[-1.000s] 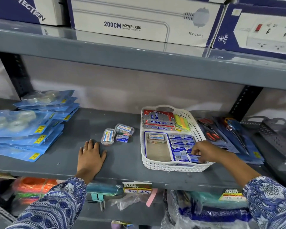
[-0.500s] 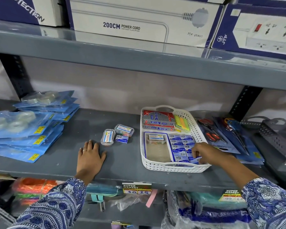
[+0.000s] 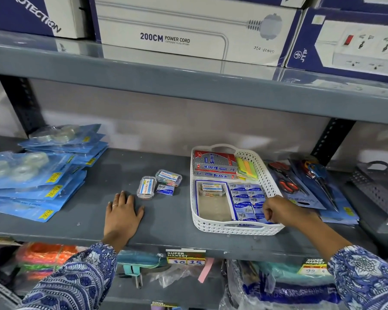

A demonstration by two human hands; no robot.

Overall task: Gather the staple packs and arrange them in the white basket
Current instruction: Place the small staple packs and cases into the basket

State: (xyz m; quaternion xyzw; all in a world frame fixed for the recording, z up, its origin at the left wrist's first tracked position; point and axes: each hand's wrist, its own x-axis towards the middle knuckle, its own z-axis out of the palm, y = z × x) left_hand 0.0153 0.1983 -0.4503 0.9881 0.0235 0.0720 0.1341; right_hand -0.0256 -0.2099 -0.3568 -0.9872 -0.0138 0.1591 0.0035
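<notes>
A white basket (image 3: 231, 228) sits on the grey shelf, right of centre. Several small blue staple packs (image 3: 244, 199) lie in rows in its right half. My right hand (image 3: 278, 210) rests at the basket's near right corner with its fingers curled down onto the nearest packs; whether it grips one is hidden. One loose blue staple pack (image 3: 165, 189) lies on the shelf left of the basket, beside two clear pin boxes (image 3: 146, 187). Flat on the shelf, just below those boxes, lies my left hand (image 3: 122, 214) with fingers apart, holding nothing.
The basket also holds Softek boxes (image 3: 214, 164), sticky notes (image 3: 246, 168) and a clear pin box (image 3: 211, 188). Blue tape packs (image 3: 43, 173) are stacked at the left. Carded scissors (image 3: 300, 184) lie right of the basket. An upper shelf with power cord boxes (image 3: 188, 30) hangs overhead.
My right hand has shifted slightly within the basket's near right corner, over the blue packs. My left hand has stayed flat on the shelf.
</notes>
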